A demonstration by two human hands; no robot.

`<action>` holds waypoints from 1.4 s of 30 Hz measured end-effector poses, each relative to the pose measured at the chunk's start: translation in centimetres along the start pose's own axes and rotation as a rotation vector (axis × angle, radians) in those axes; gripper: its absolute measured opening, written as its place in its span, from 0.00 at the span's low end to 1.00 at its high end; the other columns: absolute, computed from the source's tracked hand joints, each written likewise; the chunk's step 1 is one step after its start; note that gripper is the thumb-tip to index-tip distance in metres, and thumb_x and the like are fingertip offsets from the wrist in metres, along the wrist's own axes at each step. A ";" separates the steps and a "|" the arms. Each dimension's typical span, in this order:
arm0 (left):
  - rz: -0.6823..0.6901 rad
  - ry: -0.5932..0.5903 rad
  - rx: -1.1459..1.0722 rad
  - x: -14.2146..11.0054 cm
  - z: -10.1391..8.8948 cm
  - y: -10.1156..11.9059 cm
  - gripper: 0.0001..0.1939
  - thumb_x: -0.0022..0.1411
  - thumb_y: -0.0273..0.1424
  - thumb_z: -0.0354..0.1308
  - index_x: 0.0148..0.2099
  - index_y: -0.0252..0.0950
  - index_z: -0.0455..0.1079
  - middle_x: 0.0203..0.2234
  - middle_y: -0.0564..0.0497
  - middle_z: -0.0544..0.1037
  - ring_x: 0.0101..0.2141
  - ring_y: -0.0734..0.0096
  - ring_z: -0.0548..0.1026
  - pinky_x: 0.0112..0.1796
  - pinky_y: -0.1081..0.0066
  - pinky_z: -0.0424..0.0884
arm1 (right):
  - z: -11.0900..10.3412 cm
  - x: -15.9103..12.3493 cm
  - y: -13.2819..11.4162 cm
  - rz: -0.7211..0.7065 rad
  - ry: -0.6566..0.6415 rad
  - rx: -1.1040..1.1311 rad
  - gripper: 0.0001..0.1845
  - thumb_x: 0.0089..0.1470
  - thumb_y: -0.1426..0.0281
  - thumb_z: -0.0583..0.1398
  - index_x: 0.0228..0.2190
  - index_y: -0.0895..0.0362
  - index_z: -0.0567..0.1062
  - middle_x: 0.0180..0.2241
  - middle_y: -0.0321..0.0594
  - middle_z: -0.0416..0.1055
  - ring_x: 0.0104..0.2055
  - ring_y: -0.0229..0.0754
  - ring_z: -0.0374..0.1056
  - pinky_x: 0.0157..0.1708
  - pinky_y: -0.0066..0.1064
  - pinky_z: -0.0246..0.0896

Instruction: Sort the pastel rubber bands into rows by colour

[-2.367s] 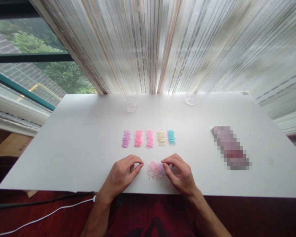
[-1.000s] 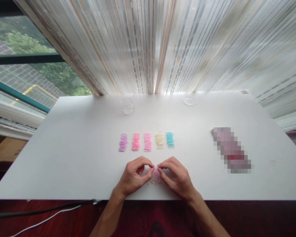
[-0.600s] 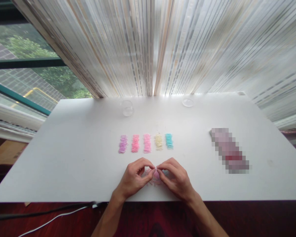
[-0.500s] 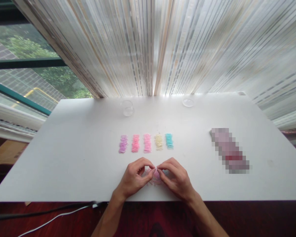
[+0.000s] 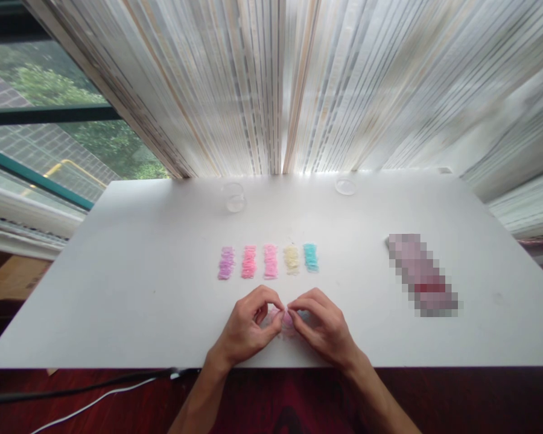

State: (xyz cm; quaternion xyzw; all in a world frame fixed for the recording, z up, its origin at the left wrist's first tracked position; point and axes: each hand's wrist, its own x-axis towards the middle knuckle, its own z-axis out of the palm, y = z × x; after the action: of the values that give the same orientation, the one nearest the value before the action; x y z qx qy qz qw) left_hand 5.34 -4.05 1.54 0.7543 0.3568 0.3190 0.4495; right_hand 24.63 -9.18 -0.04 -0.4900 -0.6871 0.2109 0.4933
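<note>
My left hand and my right hand meet fingertip to fingertip over a loose pile of thin pastel pieces. Thumb and index finger of each hand are pinched together; whatever sits between the tips is too small to make out. The hands partly cover the pile, which shows pink and lilac. Beyond them lie neat stacks of similar short, thin pieces in a row: a purple stack, a coral pink stack, a light pink stack, a pale yellow stack and a turquoise stack.
Near the back edge of the white table stand a clear round container and a clear round lid. A blurred-out flat pinkish object lies at the right. Striped curtains hang behind the table.
My hands have come together over the pile, the left moving right and the right slightly left. Over the last half second they have hardly moved. The view has shifted slightly.
</note>
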 end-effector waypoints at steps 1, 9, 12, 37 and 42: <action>0.014 0.000 0.002 0.0 0.1 0.1 0.03 0.63 0.24 0.59 0.40 0.36 0.72 0.33 0.51 0.73 0.22 0.79 0.60 0.22 0.76 0.61 | 0.0 0.0 0.0 -0.001 -0.001 0.002 0.07 0.62 0.75 0.62 0.40 0.52 0.78 0.32 0.40 0.76 0.34 0.42 0.72 0.32 0.32 0.72; -0.045 0.035 -0.004 -0.2 0.9 0.0 0.03 0.64 0.25 0.58 0.40 0.36 0.69 0.29 0.54 0.70 0.22 0.79 0.62 0.23 0.77 0.60 | 0.0 -0.1 -0.1 -0.017 0.039 0.029 0.07 0.61 0.76 0.63 0.40 0.54 0.78 0.32 0.40 0.75 0.33 0.41 0.72 0.32 0.31 0.71; -0.078 0.039 0.041 -0.2 0.9 -0.2 0.03 0.62 0.24 0.58 0.39 0.36 0.70 0.28 0.55 0.71 0.22 0.79 0.62 0.22 0.77 0.59 | -0.1 0.0 -0.3 -0.022 0.059 0.038 0.08 0.60 0.78 0.63 0.39 0.54 0.78 0.32 0.40 0.75 0.33 0.41 0.72 0.32 0.30 0.71; -0.016 0.021 0.037 -0.2 0.0 -0.2 0.04 0.68 0.29 0.62 0.40 0.36 0.77 0.29 0.52 0.78 0.23 0.78 0.65 0.24 0.78 0.63 | -0.1 0.1 -0.1 -0.012 0.053 0.034 0.06 0.61 0.77 0.63 0.38 0.55 0.77 0.31 0.39 0.76 0.33 0.40 0.72 0.32 0.30 0.70; -0.011 0.020 0.016 -0.2 0.0 -0.3 0.04 0.68 0.30 0.62 0.40 0.36 0.77 0.29 0.52 0.79 0.22 0.79 0.65 0.23 0.78 0.63 | -0.1 -0.1 0.0 -0.008 0.059 0.027 0.07 0.60 0.76 0.63 0.40 0.54 0.77 0.33 0.40 0.76 0.34 0.41 0.72 0.33 0.31 0.71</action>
State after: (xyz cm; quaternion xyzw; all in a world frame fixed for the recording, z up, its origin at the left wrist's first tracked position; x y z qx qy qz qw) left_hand 5.15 -4.15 1.27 0.7526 0.3679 0.3213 0.4415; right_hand 24.70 -9.25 -0.06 -0.4864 -0.6713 0.2038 0.5207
